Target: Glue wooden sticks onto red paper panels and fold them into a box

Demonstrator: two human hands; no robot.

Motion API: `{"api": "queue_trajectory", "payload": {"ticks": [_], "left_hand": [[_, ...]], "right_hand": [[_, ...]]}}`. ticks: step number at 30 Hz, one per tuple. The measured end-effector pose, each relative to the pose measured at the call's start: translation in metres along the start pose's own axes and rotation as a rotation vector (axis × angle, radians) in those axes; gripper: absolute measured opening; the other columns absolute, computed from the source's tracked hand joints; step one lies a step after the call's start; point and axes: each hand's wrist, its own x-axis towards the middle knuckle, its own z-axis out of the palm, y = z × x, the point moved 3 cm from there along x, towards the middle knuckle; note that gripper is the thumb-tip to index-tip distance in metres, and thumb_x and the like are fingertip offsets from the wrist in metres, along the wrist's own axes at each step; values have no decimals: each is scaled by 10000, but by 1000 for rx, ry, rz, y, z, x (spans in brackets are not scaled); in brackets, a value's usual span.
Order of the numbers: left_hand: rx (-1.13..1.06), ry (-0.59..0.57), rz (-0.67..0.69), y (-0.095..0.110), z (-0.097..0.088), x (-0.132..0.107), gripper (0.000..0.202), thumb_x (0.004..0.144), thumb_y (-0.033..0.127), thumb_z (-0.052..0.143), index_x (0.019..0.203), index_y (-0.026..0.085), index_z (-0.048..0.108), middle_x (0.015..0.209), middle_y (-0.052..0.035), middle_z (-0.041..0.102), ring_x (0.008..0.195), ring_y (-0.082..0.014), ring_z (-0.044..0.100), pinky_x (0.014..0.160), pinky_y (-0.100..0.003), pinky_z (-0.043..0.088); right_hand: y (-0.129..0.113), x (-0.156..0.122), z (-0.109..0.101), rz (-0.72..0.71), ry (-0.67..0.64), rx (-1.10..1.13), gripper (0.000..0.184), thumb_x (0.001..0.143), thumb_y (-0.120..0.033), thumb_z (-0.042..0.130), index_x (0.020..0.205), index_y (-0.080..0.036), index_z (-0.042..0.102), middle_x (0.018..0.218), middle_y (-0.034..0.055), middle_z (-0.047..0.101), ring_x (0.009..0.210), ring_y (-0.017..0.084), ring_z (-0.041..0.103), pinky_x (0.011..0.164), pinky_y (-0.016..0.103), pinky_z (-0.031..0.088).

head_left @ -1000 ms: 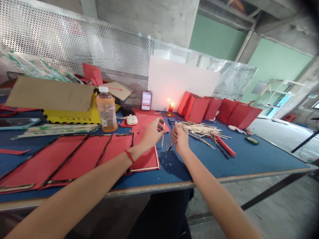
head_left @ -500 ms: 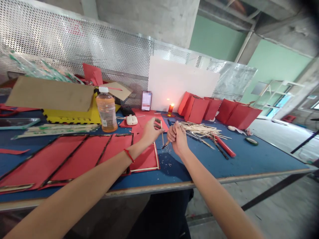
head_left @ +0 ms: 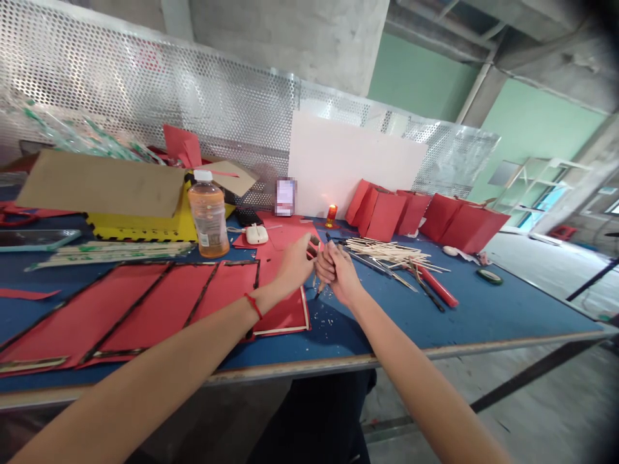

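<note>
My left hand (head_left: 294, 263) and my right hand (head_left: 338, 274) meet above the blue table mat (head_left: 411, 322). A thin wooden stick (head_left: 315, 278) is pinched in my left fingers. My right hand is closed around a small dark-tipped tool (head_left: 318, 293), and my fingers hide most of it, so its exact kind is unclear. Wood crumbs (head_left: 320, 319) lie scattered below my hands, beside a red paper sheet with a wooden edge (head_left: 280, 312).
Large red panels (head_left: 140, 309) lie to the left. Loose wooden sticks (head_left: 382, 248) and a red tube (head_left: 438, 287) lie to the right. An orange-filled bottle (head_left: 209, 222) stands behind the panels, and red paper boxes (head_left: 382, 216) line the back. The table's front edge (head_left: 338, 364) runs below my forearms.
My hands have drawn together and now touch. The tool's tip has moved closer to the stick, and the lower part of the stick is now nearer my right fingers.
</note>
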Motion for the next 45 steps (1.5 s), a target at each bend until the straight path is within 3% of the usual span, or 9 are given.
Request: {"api": "queue_trajectory", "payload": {"ticks": [4, 7, 13, 24, 31, 34, 37, 40, 45], "left_hand": [[28, 21, -41, -3, 0, 1, 207, 742, 84, 594, 921, 180, 553, 791, -28, 670, 700, -158, 626, 602, -254, 456], [39, 29, -39, -3, 1, 2, 213, 738, 109, 626, 924, 180, 551, 801, -29, 665, 701, -158, 624, 623, -265, 460], [57, 19, -73, -3, 0, 1, 274, 713, 47, 572, 952, 181, 562, 819, -32, 672, 695, -159, 621, 605, -261, 445], [33, 45, -81, -5, -2, 2, 194, 771, 115, 573, 955, 178, 564, 850, -49, 676, 702, -153, 626, 623, -262, 477], [55, 30, -44, -3, -2, 1, 255, 759, 133, 632, 1000, 174, 562, 845, -44, 687, 715, -164, 644, 630, -272, 484], [70, 40, -35, -1, -2, 0, 276, 747, 108, 636, 1004, 176, 558, 846, -39, 685, 725, -163, 643, 633, -272, 478], [68, 47, -36, 0, -3, -1, 268, 745, 81, 610, 990, 176, 559, 839, -37, 683, 718, -161, 643, 611, -264, 467], [57, 36, -17, 2, -4, -1, 222, 761, 92, 596, 962, 181, 561, 829, -31, 685, 706, -157, 646, 603, -259, 463], [83, 38, -53, 2, -3, -1, 263, 744, 118, 649, 984, 181, 564, 828, -33, 683, 707, -168, 648, 610, -268, 472]], "right_hand": [[2, 1, -2, -66, 41, -98, 567, 743, -585, 708, 530, -200, 350, 442, -97, 298, 355, 29, 240, 353, 187, 196], [-1, 1, -3, -88, 91, -48, 572, 737, -591, 709, 537, -201, 341, 446, -99, 294, 359, 32, 247, 360, 188, 202], [-2, -1, 2, 33, -6, -7, 526, 764, -585, 687, 584, -204, 371, 468, -97, 313, 380, 43, 263, 377, 190, 229], [3, -2, 0, 41, -26, -42, 522, 775, -516, 711, 568, -201, 350, 496, -87, 336, 404, 42, 297, 400, 194, 272], [2, 1, -7, -102, 137, -255, 510, 726, -583, 717, 580, -212, 398, 444, -103, 310, 376, 44, 246, 370, 204, 222], [-3, 1, -8, -151, 163, -183, 519, 718, -557, 738, 590, -216, 369, 456, -107, 287, 387, 42, 223, 369, 196, 205], [-5, -1, -3, -101, 97, -40, 561, 724, -538, 745, 581, -214, 310, 466, -109, 275, 387, 36, 215, 363, 180, 206], [-1, -1, 0, 2, 54, -63, 603, 719, -551, 744, 550, -212, 275, 434, -116, 255, 354, 23, 189, 336, 173, 170], [0, 1, -11, -75, 264, -151, 643, 667, -596, 753, 526, -223, 249, 393, -117, 246, 320, 18, 167, 302, 181, 106]]}}
